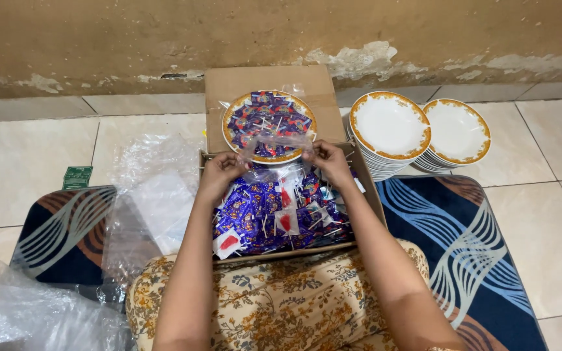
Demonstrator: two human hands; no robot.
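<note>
From the head camera, both hands grip one clear plastic bag (pixel 274 153) stretched between them. The left hand (pixel 219 172) pinches its left edge and the right hand (pixel 328 159) its right edge, fingers closed on the film. The bag's long axis runs left to right above the cardboard box (pixel 369 188) of purple-wrapped candies (pixel 261 214), just before the filled plate (pixel 232 117). Its mouth seems open.

White plates (pixel 390 125) rimmed in orange-gold stand by a brown cardboard box (pixel 265 83) of purple-blue wrapped sweets (pixel 261 211) (some packets red and white). A navy mat (pixel 469 247) carries pale wavy stripes beside cream floor tiles (pixel 21 162).
</note>
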